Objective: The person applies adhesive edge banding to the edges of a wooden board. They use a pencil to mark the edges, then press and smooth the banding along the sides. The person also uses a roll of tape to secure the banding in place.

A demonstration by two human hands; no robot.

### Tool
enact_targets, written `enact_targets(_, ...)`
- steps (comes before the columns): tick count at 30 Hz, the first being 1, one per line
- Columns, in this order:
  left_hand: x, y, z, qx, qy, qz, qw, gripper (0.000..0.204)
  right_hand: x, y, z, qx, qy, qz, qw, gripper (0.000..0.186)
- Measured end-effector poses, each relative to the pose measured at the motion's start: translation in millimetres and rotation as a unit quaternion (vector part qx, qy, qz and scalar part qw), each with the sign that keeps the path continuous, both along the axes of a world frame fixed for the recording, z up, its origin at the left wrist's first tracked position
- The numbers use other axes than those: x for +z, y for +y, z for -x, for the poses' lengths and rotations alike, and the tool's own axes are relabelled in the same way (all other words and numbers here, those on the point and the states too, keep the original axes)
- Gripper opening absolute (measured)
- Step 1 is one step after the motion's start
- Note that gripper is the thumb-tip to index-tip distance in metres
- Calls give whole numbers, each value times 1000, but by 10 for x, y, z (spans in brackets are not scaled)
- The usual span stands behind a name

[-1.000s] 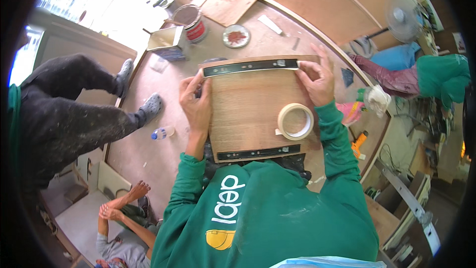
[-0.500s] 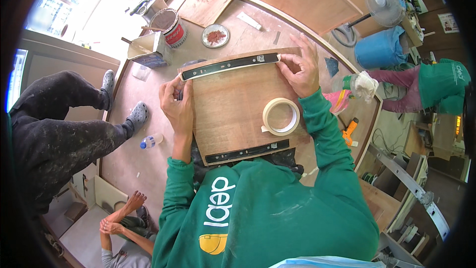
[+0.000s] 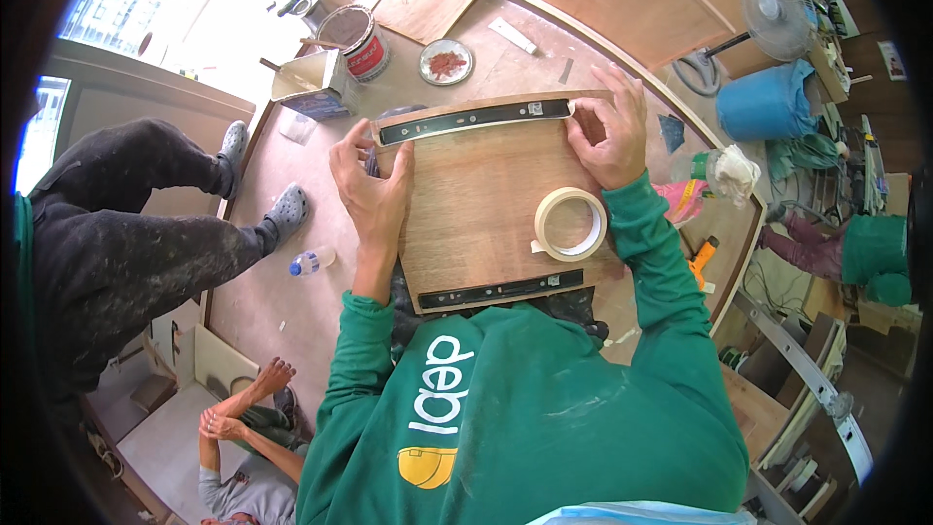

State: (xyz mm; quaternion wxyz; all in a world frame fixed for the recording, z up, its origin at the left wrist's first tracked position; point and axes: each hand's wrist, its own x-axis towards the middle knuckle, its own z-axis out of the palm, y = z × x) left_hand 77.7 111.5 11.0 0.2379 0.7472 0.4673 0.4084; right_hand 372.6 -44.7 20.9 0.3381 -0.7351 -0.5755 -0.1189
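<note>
A wooden board (image 3: 486, 199) lies across my lap, with a black metal drawer slide (image 3: 476, 121) along its far edge. A pale strip like masking tape shows along the slide's near side and at both ends. My left hand (image 3: 374, 180) is at the slide's left end, thumb on the board's face and fingers round its edge. At the other end, the thumb and forefinger of my right hand (image 3: 610, 131) pinch the pale strip's end. A masking tape roll (image 3: 546, 224) lies flat on the board. A second black slide (image 3: 501, 292) runs along the near edge.
Beyond the board are a paint can (image 3: 364, 56), an open box (image 3: 309, 87), a lid with reddish powder (image 3: 446, 63) and a white tube (image 3: 512, 36). A bottle (image 3: 313, 261) and a co-worker's legs (image 3: 146, 224) are at left. An orange tool (image 3: 702, 261) and blue bin (image 3: 763, 100) are at right.
My left thumb and forefinger have spread apart at the slide's left end. My right hand keeps its pinch. The view has shifted slightly, and the person at far right has moved.
</note>
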Motion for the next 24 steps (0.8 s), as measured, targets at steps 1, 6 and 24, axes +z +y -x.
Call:
enact_targets(1,38,-7,-21,12,5,-20,1000,53,68,17,34,-4,-13,-21,1000,22)
enact_targets(6,13,-70,-22,-55,40,-209,976,65,339,-233,236,44,-26,-10,999,24)
enact_targets(24,270,-322,-286,-285,172,-94,938,52,254,153,778,141,85,184,969,57)
